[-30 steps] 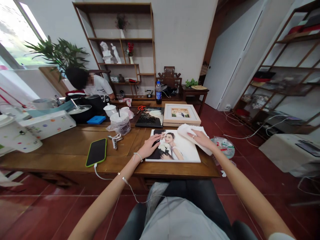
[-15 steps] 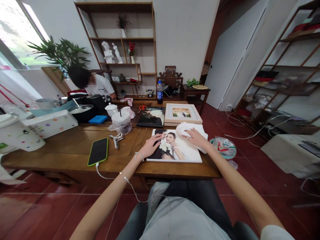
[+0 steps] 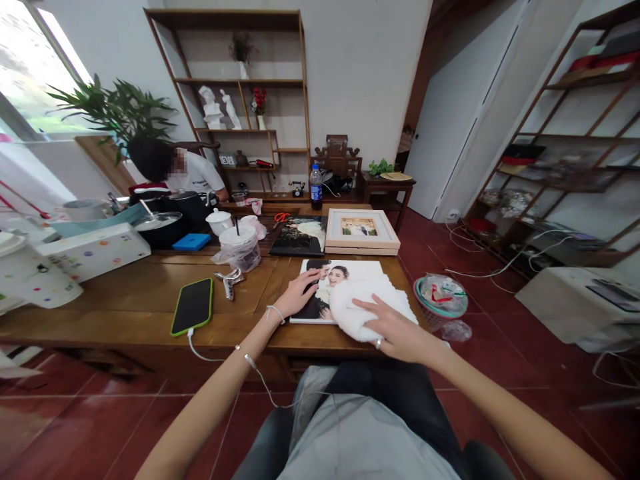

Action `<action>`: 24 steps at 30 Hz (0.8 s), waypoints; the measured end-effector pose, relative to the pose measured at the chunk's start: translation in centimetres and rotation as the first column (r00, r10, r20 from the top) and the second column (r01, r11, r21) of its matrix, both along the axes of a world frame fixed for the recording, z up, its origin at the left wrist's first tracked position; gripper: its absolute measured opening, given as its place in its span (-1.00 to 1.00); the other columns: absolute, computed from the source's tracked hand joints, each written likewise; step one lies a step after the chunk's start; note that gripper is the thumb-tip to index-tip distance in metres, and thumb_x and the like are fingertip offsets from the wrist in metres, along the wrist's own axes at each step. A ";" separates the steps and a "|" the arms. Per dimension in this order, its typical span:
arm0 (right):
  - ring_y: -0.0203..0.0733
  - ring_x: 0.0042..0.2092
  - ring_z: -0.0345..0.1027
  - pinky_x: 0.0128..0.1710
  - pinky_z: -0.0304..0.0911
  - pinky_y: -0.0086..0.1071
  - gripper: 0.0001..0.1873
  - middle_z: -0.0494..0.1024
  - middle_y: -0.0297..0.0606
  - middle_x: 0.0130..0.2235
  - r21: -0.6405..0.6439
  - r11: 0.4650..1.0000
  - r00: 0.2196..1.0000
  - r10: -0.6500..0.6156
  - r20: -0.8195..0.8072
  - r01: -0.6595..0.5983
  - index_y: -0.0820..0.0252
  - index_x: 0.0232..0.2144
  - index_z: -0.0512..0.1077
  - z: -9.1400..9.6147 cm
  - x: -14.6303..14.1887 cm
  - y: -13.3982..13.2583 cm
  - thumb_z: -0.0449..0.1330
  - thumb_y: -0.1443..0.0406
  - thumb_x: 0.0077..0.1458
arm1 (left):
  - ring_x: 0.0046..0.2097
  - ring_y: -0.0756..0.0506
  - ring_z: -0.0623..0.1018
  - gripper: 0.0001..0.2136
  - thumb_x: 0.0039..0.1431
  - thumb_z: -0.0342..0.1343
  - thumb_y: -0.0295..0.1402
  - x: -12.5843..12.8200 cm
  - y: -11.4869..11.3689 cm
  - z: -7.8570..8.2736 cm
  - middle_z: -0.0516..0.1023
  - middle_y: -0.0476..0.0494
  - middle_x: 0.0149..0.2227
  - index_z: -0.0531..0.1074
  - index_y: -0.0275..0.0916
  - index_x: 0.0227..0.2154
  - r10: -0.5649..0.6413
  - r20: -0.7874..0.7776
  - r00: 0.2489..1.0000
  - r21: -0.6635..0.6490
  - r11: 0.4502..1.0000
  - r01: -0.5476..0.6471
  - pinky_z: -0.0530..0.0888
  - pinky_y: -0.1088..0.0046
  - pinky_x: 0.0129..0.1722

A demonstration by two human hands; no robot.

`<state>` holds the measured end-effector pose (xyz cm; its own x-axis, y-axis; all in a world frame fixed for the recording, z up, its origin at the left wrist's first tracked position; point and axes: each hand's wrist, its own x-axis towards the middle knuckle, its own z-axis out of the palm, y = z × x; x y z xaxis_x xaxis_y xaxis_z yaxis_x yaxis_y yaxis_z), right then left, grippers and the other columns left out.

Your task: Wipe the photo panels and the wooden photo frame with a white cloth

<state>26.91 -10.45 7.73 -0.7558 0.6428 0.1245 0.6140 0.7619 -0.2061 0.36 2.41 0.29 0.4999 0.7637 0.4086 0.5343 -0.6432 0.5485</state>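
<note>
Head view: my left hand (image 3: 297,293) lies over the left part of a wedding photo panel (image 3: 341,273), its fingers stretched out and slightly spread, hiding part of the dark-suited figure. The panel rests on the wooden counter (image 3: 125,293), right in front of me and near the close edge. My right hand (image 3: 395,330) sits on a fluffy white cloth (image 3: 353,290) with the fingers I can see spread across it; whether any of them pinch a fold from beneath, I cannot tell. That cloth covers most of the panel's right half and laps over its near edge, so the bride's dress and the lower right corner are hidden from me.

Just behind the panel lie a pale-framed picture (image 3: 387,230) and, beside it, a dark photo panel (image 3: 296,239) whose glossy scene is hard to make out. To my left, a phone (image 3: 193,307) in a green case is plugged into a white cable that passes out of sight behind my forearm. A plastic bag (image 3: 243,257) bunches around a lidded drink cup (image 3: 234,237), blurring its contents. A large paper cup (image 3: 43,277) is cut off at the left edge.
</note>
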 end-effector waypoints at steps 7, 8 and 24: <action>-0.03 0.26 -0.21 0.18 -0.22 0.00 -0.52 0.12 -0.07 0.20 0.042 0.995 0.991 -0.098 0.086 0.095 0.23 -0.08 0.35 -0.4 1.7 8.3 0.05 0.49 -0.12 | 0.18 -0.13 0.23 -0.65 0.22 -0.13 -0.27 -0.1 0.0 0.0 0.26 -0.12 0.14 0.29 -0.13 0.04 -0.001 -0.011 1.000 0.000 1.000 0.001 0.15 0.19 0.17; -0.01 0.26 -0.25 0.18 -0.22 0.03 -0.47 0.10 -0.08 0.21 0.066 0.991 0.987 -0.126 0.101 0.119 0.24 -0.05 0.33 -0.7 1.7 9.4 0.03 0.53 -0.15 | 0.18 -0.13 0.23 -0.66 0.22 -0.13 -0.28 -0.1 0.0 0.1 0.26 -0.12 0.14 0.29 -0.12 0.04 -0.002 -0.010 1.000 0.002 1.000 0.002 0.15 0.19 0.17; 0.10 0.27 -0.38 0.16 -0.34 0.15 -0.48 0.01 -0.23 0.25 0.097 0.982 0.980 -0.174 0.100 0.164 0.17 -0.17 0.45 -1.2 -1.0 0.8 -0.01 0.53 -0.21 | 0.19 -0.13 0.21 -0.66 0.22 -0.13 -0.29 0.0 -0.1 0.0 0.26 -0.13 0.14 0.30 -0.14 0.03 0.015 -0.006 1.000 -0.015 1.000 -0.015 0.13 0.18 0.17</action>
<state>25.87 -9.70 6.54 -0.6494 0.7525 0.1102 0.7503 0.6575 -0.0688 0.36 2.31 0.27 0.4906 0.7773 0.3939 0.5468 -0.6266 0.5553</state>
